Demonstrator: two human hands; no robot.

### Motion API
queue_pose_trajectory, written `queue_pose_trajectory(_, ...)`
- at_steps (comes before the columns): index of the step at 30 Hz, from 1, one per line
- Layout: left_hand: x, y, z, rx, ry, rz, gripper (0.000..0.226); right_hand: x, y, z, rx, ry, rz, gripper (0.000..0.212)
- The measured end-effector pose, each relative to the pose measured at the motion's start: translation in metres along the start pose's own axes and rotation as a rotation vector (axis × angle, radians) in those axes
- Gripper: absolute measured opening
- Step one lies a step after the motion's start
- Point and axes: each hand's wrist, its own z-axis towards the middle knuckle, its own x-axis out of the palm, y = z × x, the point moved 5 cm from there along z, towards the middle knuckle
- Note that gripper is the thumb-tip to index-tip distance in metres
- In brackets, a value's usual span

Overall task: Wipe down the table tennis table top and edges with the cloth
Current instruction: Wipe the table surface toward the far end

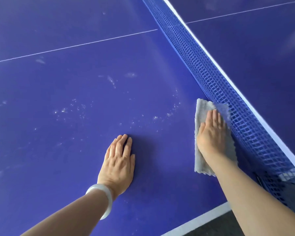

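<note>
The blue table tennis table top (78, 116) fills the view, with pale dust specks and smears across its middle. A grey folded cloth (203, 108) lies flat on the table right against the foot of the blue net (216, 77). My right hand (211, 133) presses down on the cloth with straight fingers pointing away from me. My left hand (120, 160) rests flat on the bare table surface to the left of the cloth, fingers straight, a pale bangle on its wrist.
The net runs diagonally from top centre to the right edge, with a white top band. The white side line (199, 220) marks the table's near edge at the bottom right, dark floor beyond it. A thin white centre line (75, 46) crosses the table top.
</note>
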Motion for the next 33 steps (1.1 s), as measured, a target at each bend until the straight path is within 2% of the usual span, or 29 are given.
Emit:
queue_pose_trajectory(1,0.000,0.000,0.001,-0.003,-0.003,0.004,0.055,0.002,0.015,0.008,0.014,-0.006,0.012,0.057)
queue_pose_trajectory(3,0.002,0.001,0.000,-0.011,0.010,0.005,0.055,0.010,0.053,0.002,-0.105,-0.006,0.052,0.057)
queue_pose_trajectory(5,0.002,0.001,-0.001,-0.015,0.022,0.009,0.055,0.025,0.084,-0.039,-0.383,0.016,0.036,0.056)
queue_pose_trajectory(7,0.001,0.002,-0.002,-0.015,0.027,0.021,0.055,0.030,0.081,-0.089,-0.650,0.076,0.006,0.056)
queue_pose_trajectory(9,0.000,0.003,-0.003,-0.025,0.032,0.020,0.055,0.029,0.053,-0.100,-0.783,0.108,-0.012,0.055)
queue_pose_trajectory(11,-0.001,0.001,-0.002,-0.023,0.026,0.018,0.054,0.021,0.024,-0.071,-0.691,0.091,-0.051,0.056)
queue_pose_trajectory(14,-0.002,0.000,-0.001,-0.014,0.013,0.028,0.054,0.012,0.008,0.006,-0.311,0.047,-0.034,0.059)
queue_pose_trajectory(16,-0.001,0.000,-0.001,-0.020,0.032,0.042,0.054,0.009,0.027,0.053,-0.147,0.008,0.006,0.057)
queue_pose_trajectory(19,0.000,0.002,-0.001,-0.028,0.032,0.065,0.054,0.013,0.091,0.089,-0.125,-0.006,0.061,0.056)
queue_pose_trajectory(21,0.001,0.003,-0.001,-0.028,0.030,0.076,0.053,0.021,0.133,0.077,-0.282,0.006,0.077,0.055)
queue_pose_trajectory(23,0.001,0.004,-0.002,-0.030,0.031,0.073,0.053,0.030,0.151,0.033,-0.555,0.042,0.036,0.054)
queue_pose_trajectory(25,0.000,0.004,-0.002,-0.041,0.037,0.066,0.054,0.033,0.131,-0.016,-0.832,0.098,0.008,0.053)
queue_pose_trajectory(27,0.000,0.004,-0.001,-0.052,0.043,0.060,0.054,0.028,0.095,-0.017,-0.975,0.142,-0.001,0.053)
queue_pose_trajectory(28,0.001,0.004,-0.001,-0.053,0.041,0.055,0.054,0.024,0.079,0.002,-0.942,0.124,-0.027,0.054)
queue_pose_trajectory(29,0.000,0.004,-0.001,-0.053,0.038,0.050,0.054,0.018,0.065,0.029,-0.831,0.095,-0.054,0.055)
queue_pose_trajectory(31,-0.001,0.003,0.000,-0.048,0.023,0.060,0.053,0.008,0.054,0.085,-0.505,0.018,-0.060,0.055)
queue_pose_trajectory(33,0.000,0.003,0.001,-0.046,0.033,0.076,0.054,0.006,0.073,0.110,-0.259,-0.009,-0.027,0.056)
